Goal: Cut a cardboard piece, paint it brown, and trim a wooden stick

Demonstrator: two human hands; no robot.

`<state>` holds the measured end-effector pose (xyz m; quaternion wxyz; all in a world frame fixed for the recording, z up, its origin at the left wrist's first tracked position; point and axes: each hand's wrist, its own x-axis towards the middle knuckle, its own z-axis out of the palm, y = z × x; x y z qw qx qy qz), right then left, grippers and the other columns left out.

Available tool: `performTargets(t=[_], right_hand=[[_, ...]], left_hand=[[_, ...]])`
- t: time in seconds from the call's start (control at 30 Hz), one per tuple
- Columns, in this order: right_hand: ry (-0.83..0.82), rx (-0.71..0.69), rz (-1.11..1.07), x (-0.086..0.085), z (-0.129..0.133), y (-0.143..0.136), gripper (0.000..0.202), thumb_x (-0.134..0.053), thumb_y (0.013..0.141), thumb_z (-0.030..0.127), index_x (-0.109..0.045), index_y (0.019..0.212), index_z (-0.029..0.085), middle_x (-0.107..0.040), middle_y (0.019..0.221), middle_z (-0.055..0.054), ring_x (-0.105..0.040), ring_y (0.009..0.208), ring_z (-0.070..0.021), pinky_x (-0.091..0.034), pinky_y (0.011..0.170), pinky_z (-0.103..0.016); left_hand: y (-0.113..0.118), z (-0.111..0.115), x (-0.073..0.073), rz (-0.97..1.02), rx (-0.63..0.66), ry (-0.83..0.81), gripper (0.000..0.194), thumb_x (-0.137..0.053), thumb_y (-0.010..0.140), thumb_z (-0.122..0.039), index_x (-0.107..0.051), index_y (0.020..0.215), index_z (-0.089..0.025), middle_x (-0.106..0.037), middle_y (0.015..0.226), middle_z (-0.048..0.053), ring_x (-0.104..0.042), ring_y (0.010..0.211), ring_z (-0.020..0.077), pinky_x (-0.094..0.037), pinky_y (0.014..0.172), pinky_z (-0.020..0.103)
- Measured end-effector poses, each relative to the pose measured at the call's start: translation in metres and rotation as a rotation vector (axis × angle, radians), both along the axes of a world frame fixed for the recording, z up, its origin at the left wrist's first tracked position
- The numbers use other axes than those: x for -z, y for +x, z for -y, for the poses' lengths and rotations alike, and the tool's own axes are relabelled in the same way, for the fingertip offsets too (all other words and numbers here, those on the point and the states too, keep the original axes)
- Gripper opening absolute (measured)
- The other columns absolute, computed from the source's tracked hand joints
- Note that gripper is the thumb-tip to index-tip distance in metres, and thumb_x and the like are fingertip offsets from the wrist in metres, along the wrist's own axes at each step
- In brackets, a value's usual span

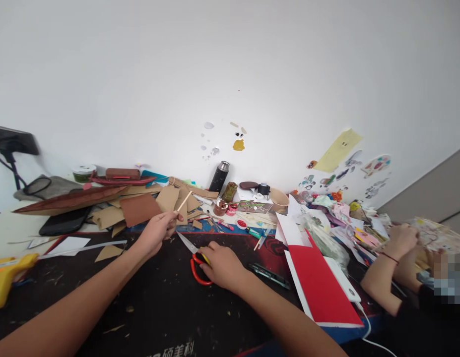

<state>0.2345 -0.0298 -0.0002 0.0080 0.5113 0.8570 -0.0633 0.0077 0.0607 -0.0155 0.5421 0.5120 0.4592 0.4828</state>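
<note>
My left hand point(161, 230) pinches a thin pale wooden stick point(184, 202), which slants up and to the right from the fingertips. To its right and lower, my right hand point(224, 267) has its fingers curled over the handle of a pair of scissors point(197, 270) with red and yellow grips, low over the black desk mat point(170, 307). The blades point up and left, toward my left hand. Cardboard pieces point(140, 209) are heaped just behind my left hand.
A glue gun point(10, 277) lies at left. Behind stand a black flask point(219, 177) and small jars point(220, 208). Red card point(322, 282) and a dark pen-like item point(269, 275) lie at right. Another person's hand point(404, 238) works at far right.
</note>
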Motion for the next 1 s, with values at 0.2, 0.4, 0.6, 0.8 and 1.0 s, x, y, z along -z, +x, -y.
performTargets(t=[0.2, 0.4, 0.6, 0.8, 1.0], right_hand=[[-0.062, 0.045, -0.138, -0.005, 0.001, 0.0, 0.039, -0.069, 0.093, 0.031, -0.073, 0.131, 0.023, -0.073, 0.112, -0.009, -0.072, 0.093, -0.0234, -0.051, 0.084, -0.031], [-0.225, 0.196, -0.485, 0.002, 0.007, 0.006, 0.029, -0.075, 0.08, 0.02, -0.079, 0.108, 0.025, -0.072, 0.089, 0.001, -0.06, 0.07, -0.0145, -0.044, 0.068, -0.025], [-0.569, 0.426, -1.01, 0.025, 0.009, 0.009, 0.026, -0.076, 0.084, 0.037, -0.074, 0.104, 0.019, -0.07, 0.075, 0.0, -0.055, 0.057, -0.0121, -0.041, 0.056, -0.023], [-0.875, 0.542, -1.405, 0.029, 0.021, 0.007, 0.063, -0.09, 0.07, 0.057, -0.069, 0.114, 0.017, -0.072, 0.073, -0.002, -0.044, 0.04, -0.0073, -0.025, 0.041, -0.02], [-0.851, 0.448, -1.663, 0.022, 0.016, 0.008, 0.054, -0.079, 0.079, 0.07, -0.068, 0.083, 0.017, -0.052, 0.06, 0.003, -0.032, 0.043, -0.0065, -0.022, 0.043, -0.023]], left_hand=[[-0.009, -0.002, -0.003, 0.29, 0.124, -0.199, 0.033, -0.063, 0.079, -0.054, -0.05, 0.075, -0.024, -0.018, 0.057, -0.013, -0.01, 0.044, 0.0082, -0.015, 0.038, 0.024], [-0.012, -0.004, -0.001, 0.397, 0.175, -0.286, 0.027, -0.064, 0.081, -0.043, -0.048, 0.074, -0.024, -0.018, 0.057, -0.012, -0.01, 0.043, 0.0075, -0.015, 0.037, 0.021], [-0.005, 0.002, 0.001, 0.34, 0.144, -0.268, 0.03, -0.066, 0.081, -0.048, -0.056, 0.076, -0.02, -0.022, 0.056, -0.012, -0.012, 0.043, 0.0061, -0.013, 0.039, 0.021], [-0.002, 0.003, 0.002, 0.23, 0.06, -0.191, 0.036, -0.071, 0.078, -0.052, -0.061, 0.078, -0.017, -0.026, 0.056, -0.012, -0.014, 0.044, 0.0058, -0.009, 0.042, 0.022], [0.0, 0.005, 0.002, 0.156, 0.018, -0.142, 0.041, -0.07, 0.076, -0.057, -0.063, 0.076, -0.017, -0.025, 0.057, -0.011, -0.015, 0.047, 0.0066, -0.009, 0.044, 0.023]])
